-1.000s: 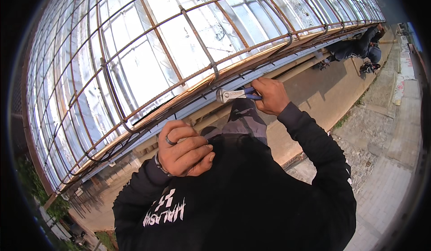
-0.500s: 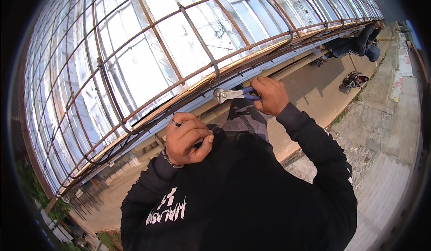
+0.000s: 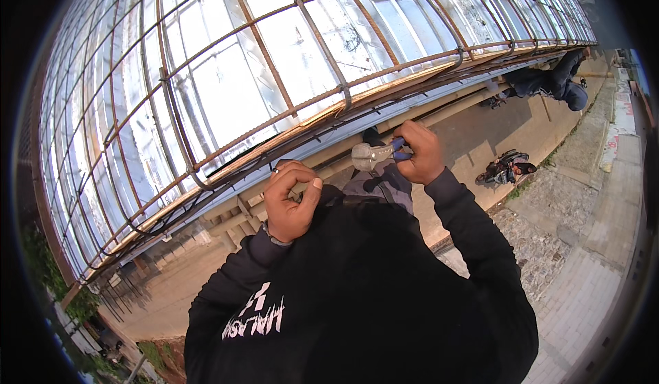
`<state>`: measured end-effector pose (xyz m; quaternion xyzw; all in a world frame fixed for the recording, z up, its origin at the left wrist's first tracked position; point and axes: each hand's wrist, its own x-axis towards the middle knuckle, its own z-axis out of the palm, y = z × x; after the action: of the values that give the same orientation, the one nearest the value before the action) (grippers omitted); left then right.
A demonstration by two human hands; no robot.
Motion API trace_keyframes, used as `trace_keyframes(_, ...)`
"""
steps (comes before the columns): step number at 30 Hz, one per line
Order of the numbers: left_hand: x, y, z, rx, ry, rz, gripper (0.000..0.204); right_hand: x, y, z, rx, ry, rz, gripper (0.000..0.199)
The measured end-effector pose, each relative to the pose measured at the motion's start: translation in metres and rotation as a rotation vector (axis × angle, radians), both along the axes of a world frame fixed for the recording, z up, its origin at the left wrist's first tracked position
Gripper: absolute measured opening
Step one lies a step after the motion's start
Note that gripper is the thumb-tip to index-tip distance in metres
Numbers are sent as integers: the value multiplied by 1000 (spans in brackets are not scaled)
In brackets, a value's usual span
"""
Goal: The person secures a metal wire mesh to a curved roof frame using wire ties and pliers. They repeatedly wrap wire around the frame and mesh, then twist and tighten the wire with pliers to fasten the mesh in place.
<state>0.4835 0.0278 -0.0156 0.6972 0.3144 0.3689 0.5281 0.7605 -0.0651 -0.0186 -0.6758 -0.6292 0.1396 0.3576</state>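
Observation:
In my right hand (image 3: pixel 422 154) is a pair of end-cutting pincers (image 3: pixel 369 156) with blue handles, its metal jaws pointing left in front of my body. My left hand (image 3: pixel 291 202), with a ring on one finger, is closed, thumb against the curled fingers; what it holds, if anything, I cannot make out. Both hands are just short of the edge of a grid of rusty steel rebar (image 3: pixel 264 61), touching none of it. The grid lies over shiny corrugated metal decking (image 3: pixel 220 75).
Along the deck's edge run a wooden strip (image 3: pixel 384 92) and bamboo-like poles (image 3: pixel 460 99). Far below lies a road (image 3: pixel 473 157) with a motorbike (image 3: pixel 508 168) and rider. At the far right another person (image 3: pixel 549 82) in dark clothes is at the same edge. Rebar hooks jut outward.
The pincers have turned in my right hand, their broad head now facing up. My left hand has shifted slightly right. The motorbike below has come nearer, and the view has moved a little.

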Motion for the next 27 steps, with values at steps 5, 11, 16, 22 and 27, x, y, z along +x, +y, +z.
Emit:
trace_keyframes(5,-19,4,45,506,-58,51,7,-33,-37,-5,-573,703,-21,14)
trace_keyframes(11,-40,50,129,871,223,156,18,-60,-54,-13,-679,877,-75,12)
trace_keyframes(16,-28,78,118,798,575,60,39,-84,-40,-29,-587,1025,-118,11)
trace_keyframes(22,-17,75,99,881,801,-18,37,-81,-37,-34,-562,1052,-244,8)
trace_keyframes(27,-15,79,95,902,804,17,33,-68,-71,-59,-673,967,-284,9)
